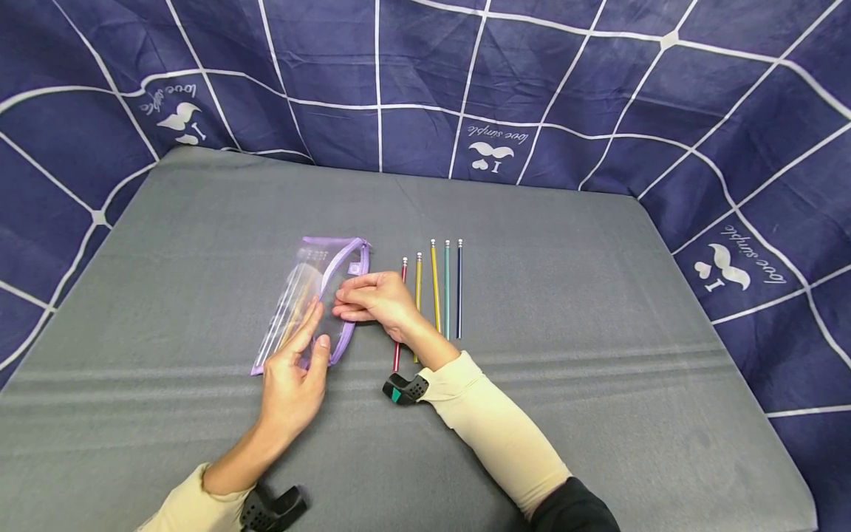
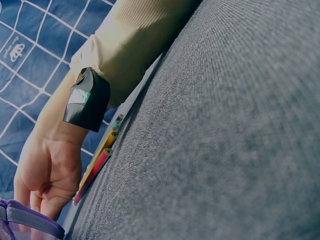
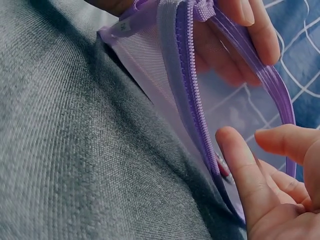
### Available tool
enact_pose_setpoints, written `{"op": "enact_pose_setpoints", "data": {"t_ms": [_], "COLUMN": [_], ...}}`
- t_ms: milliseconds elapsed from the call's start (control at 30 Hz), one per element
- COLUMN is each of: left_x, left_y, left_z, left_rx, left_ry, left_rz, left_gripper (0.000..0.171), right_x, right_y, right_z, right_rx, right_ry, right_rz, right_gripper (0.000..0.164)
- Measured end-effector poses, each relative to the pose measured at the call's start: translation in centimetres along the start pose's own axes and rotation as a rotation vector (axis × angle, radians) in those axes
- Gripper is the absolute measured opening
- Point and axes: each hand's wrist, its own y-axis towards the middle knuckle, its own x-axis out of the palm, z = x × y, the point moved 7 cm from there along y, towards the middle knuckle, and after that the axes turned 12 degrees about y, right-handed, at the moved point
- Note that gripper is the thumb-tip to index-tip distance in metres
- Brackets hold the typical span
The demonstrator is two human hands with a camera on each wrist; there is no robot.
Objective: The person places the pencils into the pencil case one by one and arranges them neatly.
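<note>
A clear pencil pouch (image 1: 346, 336) with purple zipper edging lies on the grey table, its mouth gaping to the right. Long pale and yellowish strips show through its left part. My left hand (image 1: 292, 377) rests along the near side of the pouch, fingers extended and thumb apart. At the open mouth is my right hand (image 1: 379, 301); in the right wrist view its thumb and forefinger (image 3: 290, 140) stand apart with nothing between them. A small red and silver piece (image 3: 223, 167) shows beside the zipper (image 3: 192, 95), partly hidden by a finger.
Right of the pouch, several pencils lie roughly side by side: a red pencil (image 1: 397, 356), two yellow ones (image 1: 435, 284), a teal pencil (image 1: 448, 288) and a dark blue pencil (image 1: 459, 288). My right forearm crosses over their near ends. Blue checked cloth (image 1: 425, 74) hangs behind the table.
</note>
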Motion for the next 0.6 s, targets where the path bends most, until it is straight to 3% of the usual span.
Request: {"op": "enact_pose_setpoints", "data": {"t_ms": [600], "left_x": [-0.02], "left_y": [-0.04], "left_z": [0.07], "left_rx": [-0.005], "left_ry": [0.005], "left_rz": [-0.001], "left_gripper": [0.044], "right_x": [-0.05], "right_y": [-0.17], "right_z": [-0.33], "right_rx": [-0.01], "right_ry": [-0.028], "right_rz": [-0.013], "right_gripper": [0.024]}}
